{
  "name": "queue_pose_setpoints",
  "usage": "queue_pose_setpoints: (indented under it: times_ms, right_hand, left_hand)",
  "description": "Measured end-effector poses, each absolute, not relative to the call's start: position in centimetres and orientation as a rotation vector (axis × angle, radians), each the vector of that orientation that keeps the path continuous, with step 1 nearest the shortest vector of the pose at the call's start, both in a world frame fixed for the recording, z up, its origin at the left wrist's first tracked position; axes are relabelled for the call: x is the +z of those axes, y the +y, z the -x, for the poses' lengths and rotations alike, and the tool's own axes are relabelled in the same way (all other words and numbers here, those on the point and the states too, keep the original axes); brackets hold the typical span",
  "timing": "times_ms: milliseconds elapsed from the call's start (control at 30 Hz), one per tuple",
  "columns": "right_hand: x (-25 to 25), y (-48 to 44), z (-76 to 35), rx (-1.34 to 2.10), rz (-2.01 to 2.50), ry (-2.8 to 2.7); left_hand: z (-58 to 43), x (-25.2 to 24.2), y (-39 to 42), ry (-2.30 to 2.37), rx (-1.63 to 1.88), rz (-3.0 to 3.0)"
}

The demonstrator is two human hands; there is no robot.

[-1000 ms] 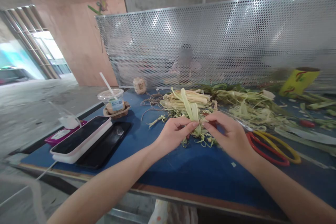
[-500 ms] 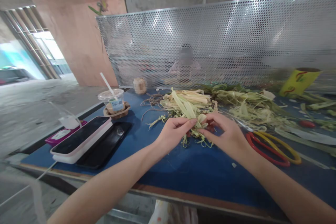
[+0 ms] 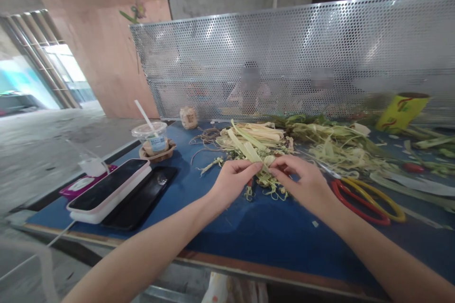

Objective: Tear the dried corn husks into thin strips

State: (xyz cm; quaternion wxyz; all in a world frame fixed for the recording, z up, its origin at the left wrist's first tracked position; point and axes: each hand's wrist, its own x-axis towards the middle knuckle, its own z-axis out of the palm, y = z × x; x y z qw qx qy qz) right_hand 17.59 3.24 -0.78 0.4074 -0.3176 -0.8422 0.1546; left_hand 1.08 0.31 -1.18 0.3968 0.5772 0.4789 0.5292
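Observation:
Pale green husk strips (image 3: 250,150) are pinched between both hands over the middle of the blue table. My left hand (image 3: 236,179) has its thumb and forefinger closed on them from the left. From the right, my right hand (image 3: 300,177) pinches the same strips, its fingertips close to the left ones. Curly shredded bits (image 3: 279,191) stick out below the fingers. Behind the hands lies a bundle of cream husks (image 3: 265,133), with brown cord (image 3: 208,136) to its left.
Red-handled and yellow-handled scissors (image 3: 362,208) lie right of my right hand, near loose husks (image 3: 337,144) and a yellow roll (image 3: 403,112). A phone (image 3: 110,187), black tray (image 3: 142,201) and cup (image 3: 152,139) stand left. A perforated metal screen (image 3: 284,57) rises behind.
My right hand has shifted slightly left, closer to my left fingertips. The held strips have changed shape, with a broader pale strip now pointing up and left.

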Motion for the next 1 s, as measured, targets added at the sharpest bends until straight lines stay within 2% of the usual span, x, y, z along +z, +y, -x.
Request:
queue_pose_setpoints:
  times_ms: [167,533,733,1000]
  right_hand:
    - [-1.0,3.4,-17.5,0.551,0.814,-2.075]
    - [-1.2,3.4,-17.4,0.502,0.883,-2.05]
    - [-0.2,3.5,-18.0,0.755,0.93,-2.004]
    - [-0.1,3.3,-17.8,0.89,0.858,-1.999]
  left_hand:
    - [-1.2,-1.2,0.3,1.201,1.296,-1.457]
    - [-1.4,-0.9,0.0,1.064,1.278,-1.475]
    - [-1.0,-0.8,0.3,1.23,1.27,-1.488]
    - [-1.0,-1.0,0.3,1.121,1.27,-1.415]
